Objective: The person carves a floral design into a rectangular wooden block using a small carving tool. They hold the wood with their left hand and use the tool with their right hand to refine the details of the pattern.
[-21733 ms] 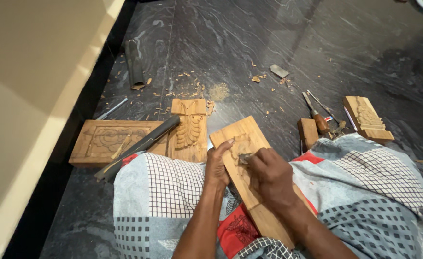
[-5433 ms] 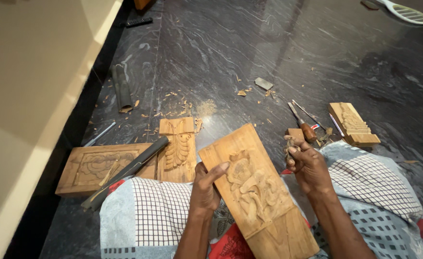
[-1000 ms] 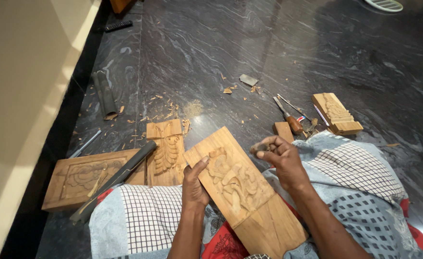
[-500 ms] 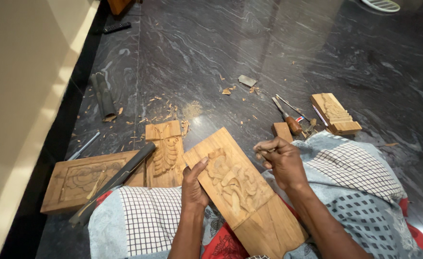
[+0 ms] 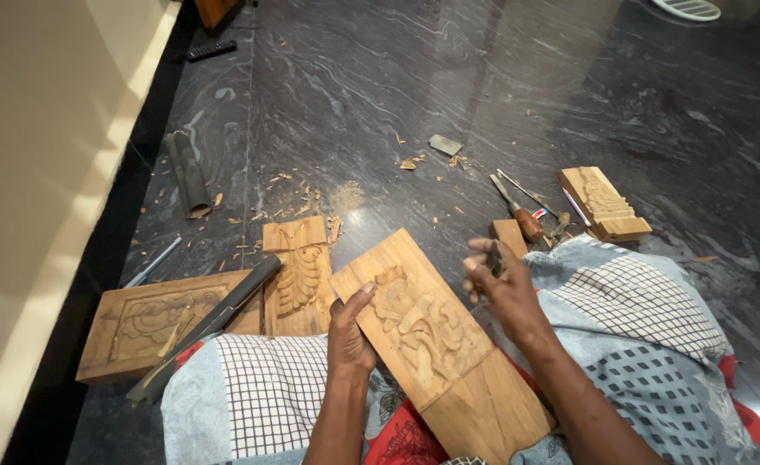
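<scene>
Since a moment ago the right hand [image 5: 501,280] is lifting slightly, fingers pinching a small chisel [image 5: 494,258] beside the carved wooden panel [image 5: 432,331] lying tilted across the lap; the left hand [image 5: 350,331] is gripping the panel's left edge.

Your right hand [image 5: 499,280] closes around something slim — too hidden to name. The carved plank [image 5: 436,344] runs off the bottom edge, and your left hand [image 5: 348,331] covers its near rim.

Carved wood panel [image 5: 436,344]: tan, relief half-cut, tilted diag across lap, lower end plain.
</scene>
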